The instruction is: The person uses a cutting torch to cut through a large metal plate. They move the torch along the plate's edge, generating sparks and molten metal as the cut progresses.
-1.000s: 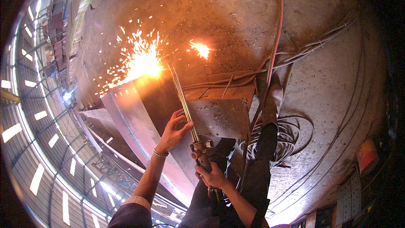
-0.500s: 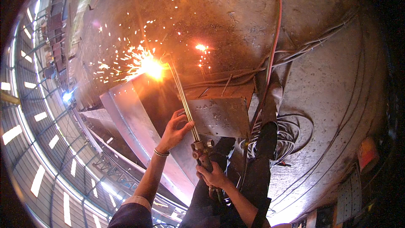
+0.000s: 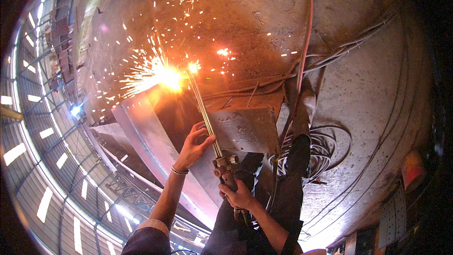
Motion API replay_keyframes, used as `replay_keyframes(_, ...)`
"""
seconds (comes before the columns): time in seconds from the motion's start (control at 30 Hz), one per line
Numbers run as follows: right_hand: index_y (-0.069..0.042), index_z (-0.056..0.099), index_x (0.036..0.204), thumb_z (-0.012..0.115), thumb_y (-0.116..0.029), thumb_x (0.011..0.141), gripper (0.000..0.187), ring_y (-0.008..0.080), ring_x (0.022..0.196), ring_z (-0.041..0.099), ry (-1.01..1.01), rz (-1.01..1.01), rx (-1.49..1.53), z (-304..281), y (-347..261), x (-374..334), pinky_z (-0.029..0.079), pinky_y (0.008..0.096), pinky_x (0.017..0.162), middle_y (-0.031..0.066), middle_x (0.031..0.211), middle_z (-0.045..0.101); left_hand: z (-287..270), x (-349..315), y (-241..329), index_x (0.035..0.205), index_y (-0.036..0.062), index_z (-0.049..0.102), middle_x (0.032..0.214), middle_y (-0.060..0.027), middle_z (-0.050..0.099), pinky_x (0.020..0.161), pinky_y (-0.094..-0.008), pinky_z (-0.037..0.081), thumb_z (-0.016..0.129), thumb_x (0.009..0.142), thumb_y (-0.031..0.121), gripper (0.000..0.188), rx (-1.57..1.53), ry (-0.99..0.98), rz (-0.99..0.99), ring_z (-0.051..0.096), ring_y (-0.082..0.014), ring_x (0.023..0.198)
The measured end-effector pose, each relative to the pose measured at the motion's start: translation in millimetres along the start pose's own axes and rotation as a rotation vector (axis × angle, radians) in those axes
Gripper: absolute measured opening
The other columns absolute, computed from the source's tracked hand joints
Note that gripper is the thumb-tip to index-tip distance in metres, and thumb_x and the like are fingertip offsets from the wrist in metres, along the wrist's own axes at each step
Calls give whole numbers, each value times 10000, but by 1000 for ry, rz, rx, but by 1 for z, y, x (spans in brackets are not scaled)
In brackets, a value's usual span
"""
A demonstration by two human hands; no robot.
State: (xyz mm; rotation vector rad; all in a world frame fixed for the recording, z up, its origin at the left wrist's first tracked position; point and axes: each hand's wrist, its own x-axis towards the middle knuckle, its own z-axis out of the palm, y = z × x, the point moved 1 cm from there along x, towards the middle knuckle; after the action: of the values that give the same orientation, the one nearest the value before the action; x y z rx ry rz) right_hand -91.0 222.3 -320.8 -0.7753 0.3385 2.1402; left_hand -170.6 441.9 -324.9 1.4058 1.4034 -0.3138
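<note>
A cutting torch (image 3: 205,117) with long parallel metal tubes slants up and left from my body. My right hand (image 3: 238,195) is wrapped round its handle, below the brass-coloured valve body. Farther up, my left hand (image 3: 194,144), with a beaded bracelet at the wrist, has thumb and fingers against the tubes. The torch's head is at the far end of a steel beam (image 3: 158,134). Bright glare (image 3: 171,78) and sparks spray out to the left there and hide the cut. A smaller glow sits right at the torch tip.
A rusty steel plate (image 3: 245,130) lies right of the tubes. A red hose (image 3: 307,28) and bundled cables (image 3: 349,48) cross the concrete floor. Coiled cable (image 3: 328,153) lies beside my leg. Hot bits glow on the floor beyond the torch. Another bright blue-white light (image 3: 75,110) shines far left.
The torch and both hands have shifted very slightly left. The sparks spread more upward and wider, and a small bright glow now shows at the torch tip.
</note>
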Motion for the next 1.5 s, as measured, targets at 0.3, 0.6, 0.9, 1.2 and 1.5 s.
replay_keyframes(0.3,-71,544,932,628,-283,920,228,52,368,386,6,13,17,0,-4,-1,278,229,321,22,658,569,2,3,-6,1033,8,677,1350,-170,468,1073,-413,323,689,877,332,359,6,12,22,429,-271,1286)
replay_keyframes(0.6,-70,543,921,608,-265,934,206,50,363,370,5,-15,11,1,-4,1,268,234,320,15,651,559,0,2,-1,1062,16,672,1368,-170,456,1081,-406,318,688,880,333,365,-12,8,-22,414,-282,1300)
replay_keyframes(0.9,-58,534,920,615,-268,927,225,55,354,382,-22,-26,1,-1,-2,5,289,234,319,21,663,571,-2,4,-3,1057,18,672,1357,-156,475,1074,-391,326,697,872,328,362,22,24,13,432,-273,1289)
replay_keyframes(1.2,-55,548,918,626,-279,923,237,55,369,395,-5,25,-43,-4,-1,3,300,233,332,16,646,566,-1,3,1,1075,11,665,1350,-156,478,1078,-392,323,702,867,318,372,91,24,-29,433,-274,1289)
replay_keyframes(1.5,-56,554,948,636,-268,915,229,54,387,405,39,-42,2,-3,5,2,297,230,339,25,671,579,2,2,2,1095,5,658,1360,-160,461,1088,-397,305,697,873,323,389,46,12,-23,413,-269,1303)
